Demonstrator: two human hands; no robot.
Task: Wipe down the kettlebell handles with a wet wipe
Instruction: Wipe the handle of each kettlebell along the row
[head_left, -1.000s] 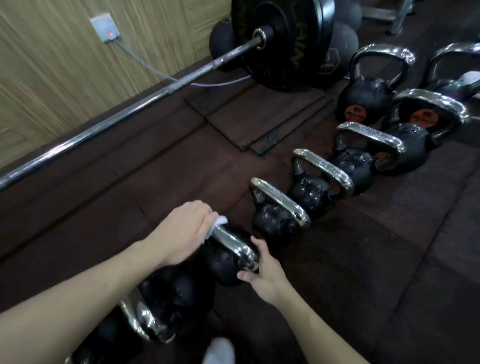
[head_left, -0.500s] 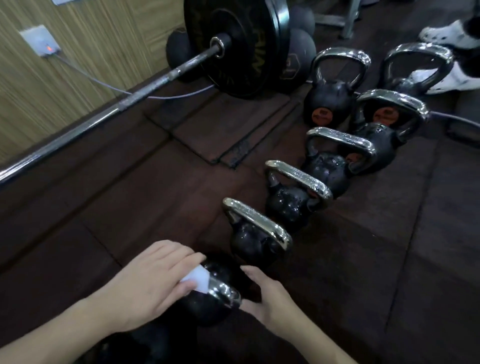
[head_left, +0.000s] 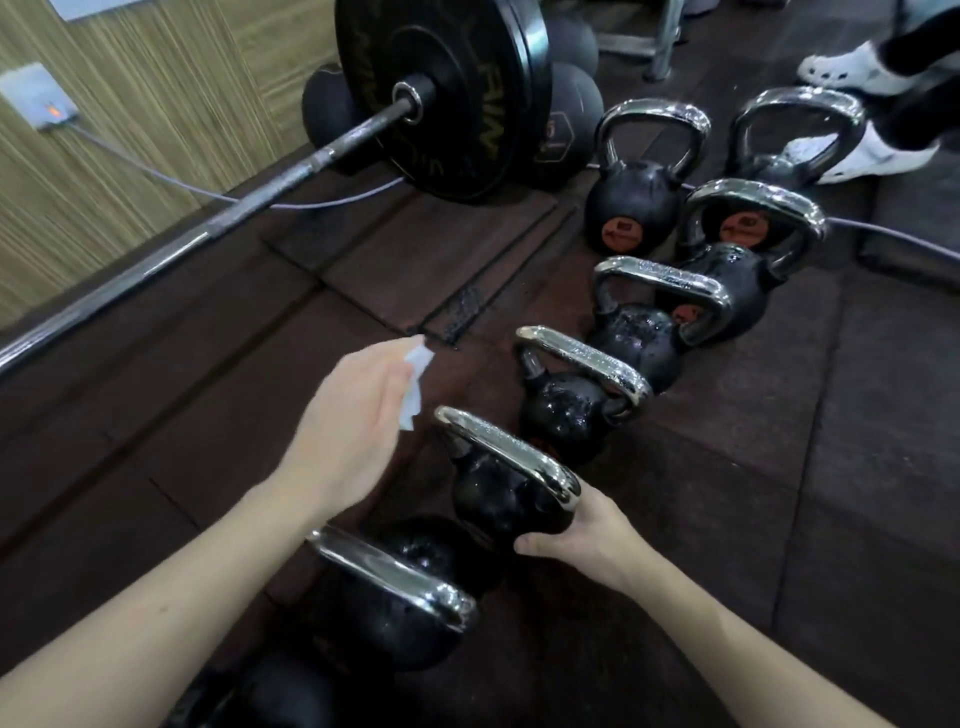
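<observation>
Head: dark rubber floor (head_left: 857, 467), wood-grain wall (head_left: 130, 130).

Left hand (head_left: 353, 426) raised, back toward the camera, forearm running in from the lower left; fingers (head_left: 400, 364) curled shut, pinching a wet wipe (head_left: 414, 387) that hangs below them. Right hand (head_left: 587, 535) lower and to the right, forearm entering from the lower right, fingers wrapped against a kettlebell (head_left: 498, 499), thumb beneath.

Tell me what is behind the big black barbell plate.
Behind the barbell plate, dark rounded weights sit against the wall: one shows a hexagon logo, another peeks out left of the plate. How many, and their full shapes, cannot be seen because the plate covers them.
</observation>
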